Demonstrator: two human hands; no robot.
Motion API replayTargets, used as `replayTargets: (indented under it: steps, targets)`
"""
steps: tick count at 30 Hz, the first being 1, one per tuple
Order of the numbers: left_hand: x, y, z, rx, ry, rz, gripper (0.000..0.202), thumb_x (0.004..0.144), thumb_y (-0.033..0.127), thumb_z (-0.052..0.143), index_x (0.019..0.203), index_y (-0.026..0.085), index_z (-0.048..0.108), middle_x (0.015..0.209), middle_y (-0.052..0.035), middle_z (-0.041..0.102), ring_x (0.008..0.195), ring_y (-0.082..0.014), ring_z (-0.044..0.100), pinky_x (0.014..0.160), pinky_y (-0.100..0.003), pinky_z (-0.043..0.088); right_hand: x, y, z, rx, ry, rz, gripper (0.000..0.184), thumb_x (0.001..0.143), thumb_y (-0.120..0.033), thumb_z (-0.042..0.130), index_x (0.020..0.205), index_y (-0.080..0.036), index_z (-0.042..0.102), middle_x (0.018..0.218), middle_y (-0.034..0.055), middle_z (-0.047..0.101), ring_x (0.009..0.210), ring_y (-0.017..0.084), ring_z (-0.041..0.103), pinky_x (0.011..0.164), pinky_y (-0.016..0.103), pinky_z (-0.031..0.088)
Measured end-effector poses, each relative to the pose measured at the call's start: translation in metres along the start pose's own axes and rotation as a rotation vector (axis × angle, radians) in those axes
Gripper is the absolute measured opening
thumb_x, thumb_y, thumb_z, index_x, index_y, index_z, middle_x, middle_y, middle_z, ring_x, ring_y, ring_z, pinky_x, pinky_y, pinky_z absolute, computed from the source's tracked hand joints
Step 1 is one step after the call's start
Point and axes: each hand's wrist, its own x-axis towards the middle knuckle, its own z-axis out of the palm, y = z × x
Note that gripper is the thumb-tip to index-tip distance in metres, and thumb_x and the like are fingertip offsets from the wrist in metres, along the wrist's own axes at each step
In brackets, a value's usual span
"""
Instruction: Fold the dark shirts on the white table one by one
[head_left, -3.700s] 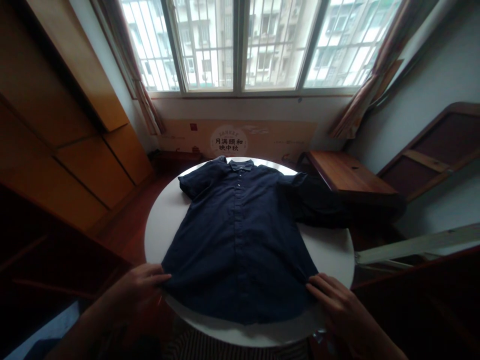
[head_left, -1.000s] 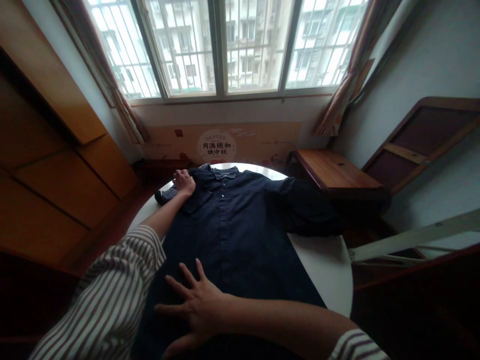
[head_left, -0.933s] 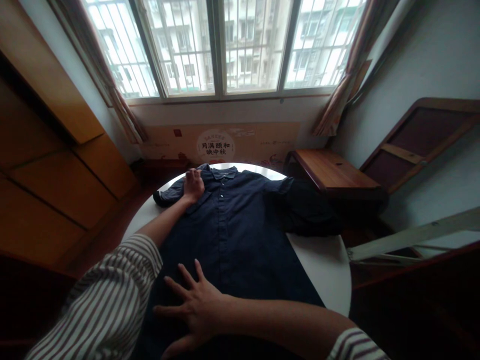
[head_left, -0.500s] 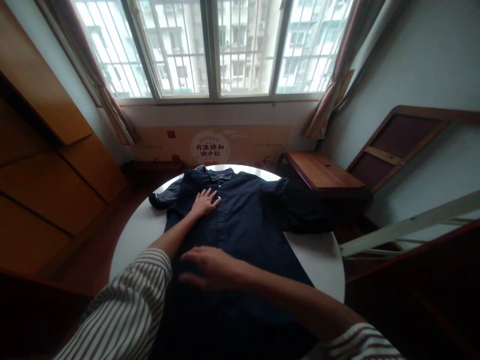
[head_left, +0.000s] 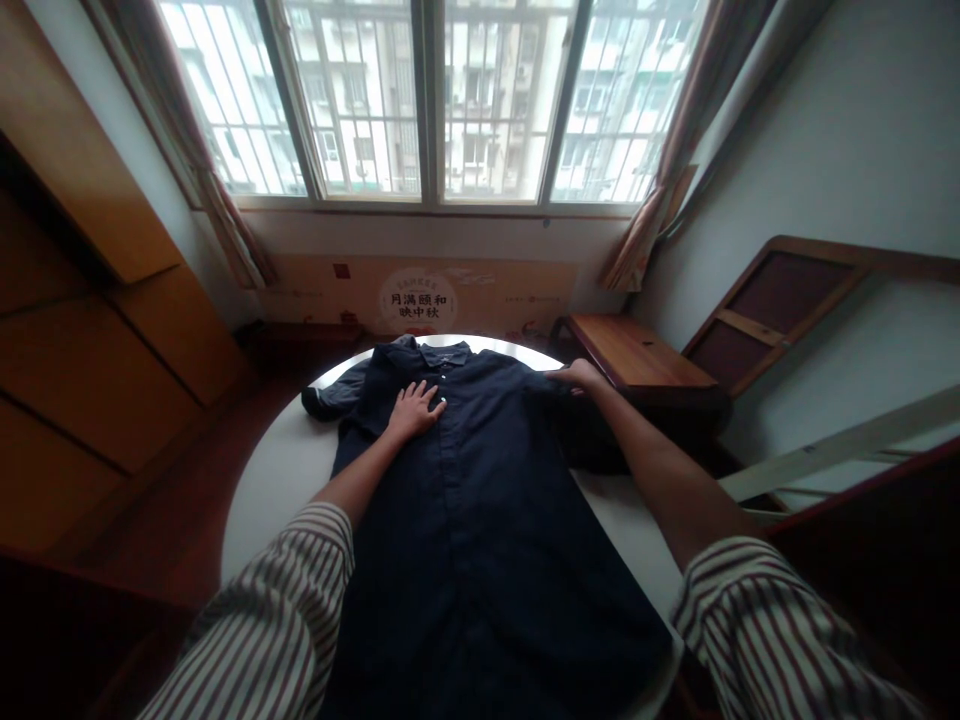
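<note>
Windows [head_left: 430,120] with bars beyond the glass spread across the far side of the room before you. Wooden cabinets [head_left: 67,380] stand to the left, and a printed banner [head_left: 502,290] runs along the far wall below the sill. Nearer you is a white round table [head_left: 270,490], with a wooden desk [head_left: 637,350] past its far right side. The dark blue shirt [head_left: 495,520] lies spread front up on the table, its collar end far from you and its near end running out of view. Your left hand [head_left: 412,410] rests on the left of its chest, palm down, fingers spread and holding nothing. Your right hand [head_left: 577,376] is at the top of the right shirt sleeve; you cannot tell whether its fingers have closed on the cloth. Midway between the shoulders sits the collar [head_left: 444,354], with small pale buttons [head_left: 443,401] below it, one just beside your left thumb.
</note>
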Motion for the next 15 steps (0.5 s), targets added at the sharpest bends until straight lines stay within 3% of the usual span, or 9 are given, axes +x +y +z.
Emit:
replayTargets:
  steps: [3, 5, 7, 11, 15]
  targets:
    - [0.000, 0.000, 0.000, -0.003, 0.002, -0.003, 0.068, 0.095, 0.065, 0.032, 0.150, 0.026, 0.043, 0.159, -0.0079, 0.034, 0.148, -0.0327, 0.027, 0.119, -0.050, 0.021, 0.004, -0.012, 0.003, 0.000, 0.024, -0.031, 0.041, 0.077, -0.030, 0.074, 0.108, -0.003, 0.068, 0.097, 0.0220, 0.070, 0.086, 0.029, 0.068, 0.069, 0.036, 0.056]
    - [0.000, 0.000, 0.000, -0.001, -0.001, -0.002, 0.069, 0.095, 0.065, 0.032, 0.150, 0.025, 0.043, 0.159, -0.0082, 0.034, 0.147, -0.0329, 0.027, 0.119, -0.050, 0.021, 0.005, -0.026, 0.008, 0.019, 0.057, -0.118, 0.046, 0.077, -0.022, 0.073, 0.120, -0.008, 0.063, 0.107, 0.0188, 0.069, 0.095, 0.026, 0.067, 0.078, 0.033, 0.054]
    - [0.000, 0.000, 0.000, 0.001, -0.003, 0.000, 0.070, 0.095, 0.065, 0.031, 0.151, 0.025, 0.043, 0.160, -0.0084, 0.033, 0.148, -0.0330, 0.027, 0.119, -0.050, 0.021, 0.005, -0.040, 0.016, 0.046, 0.031, -0.224, 0.054, 0.074, -0.021, 0.077, 0.125, -0.013, 0.061, 0.105, 0.0127, 0.070, 0.092, 0.021, 0.068, 0.079, 0.028, 0.053]
    - [-0.001, 0.000, 0.001, 0.001, 0.006, 0.005, 0.070, 0.096, 0.064, 0.031, 0.151, 0.024, 0.043, 0.160, -0.0090, 0.033, 0.147, -0.0336, 0.027, 0.119, -0.050, 0.021, 0.013, -0.056, 0.033, 0.041, -0.152, -0.373, 0.037, 0.080, -0.032, 0.076, 0.110, -0.013, 0.070, 0.083, 0.0066, 0.073, 0.068, 0.015, 0.068, 0.068, 0.024, 0.054]
    - [-0.001, 0.001, 0.001, 0.004, 0.008, 0.001, 0.069, 0.095, 0.065, 0.031, 0.150, 0.024, 0.043, 0.159, -0.0086, 0.034, 0.147, -0.0338, 0.027, 0.119, -0.050, 0.021, 0.038, -0.055, 0.043, -0.032, -0.102, -0.318, 0.022, 0.084, -0.024, 0.070, 0.098, -0.007, 0.074, 0.092, 0.0141, 0.074, 0.087, 0.021, 0.070, 0.080, 0.027, 0.054]
